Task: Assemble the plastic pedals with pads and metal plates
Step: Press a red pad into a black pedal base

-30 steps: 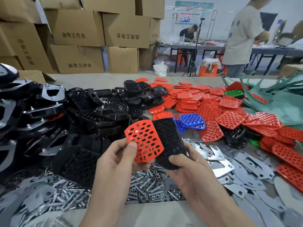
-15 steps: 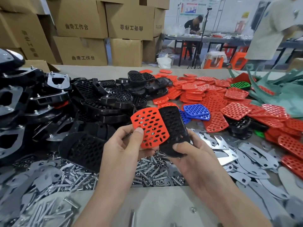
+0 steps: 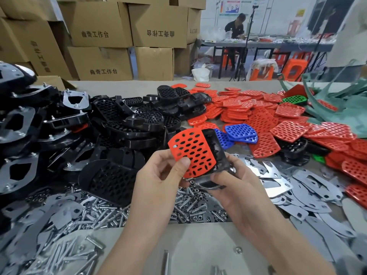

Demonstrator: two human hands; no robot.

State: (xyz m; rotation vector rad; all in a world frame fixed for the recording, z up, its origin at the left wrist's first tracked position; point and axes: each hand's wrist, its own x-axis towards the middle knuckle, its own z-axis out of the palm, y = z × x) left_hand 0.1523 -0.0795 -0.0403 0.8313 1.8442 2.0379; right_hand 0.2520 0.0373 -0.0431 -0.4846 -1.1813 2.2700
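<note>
Now: red pad laid against black pedal, both held above the table

Up close, we hold the red pad in our left hand, thumb pressed on its lower edge and fingers curled behind it. It is a flat, rounded piece of bright plastic pierced by rows of oval holes. Our right hand grips the black pedal, a glossy moulded shell whose toothed edge shows just beside the pad's right side; the pad overlaps most of its face. Both pieces hang over a heap of screws on the table. Black pedals pile up at left, red pads spread at right, with two blue pads just behind our work. Metal plates lie scattered near our right hand.
</note>
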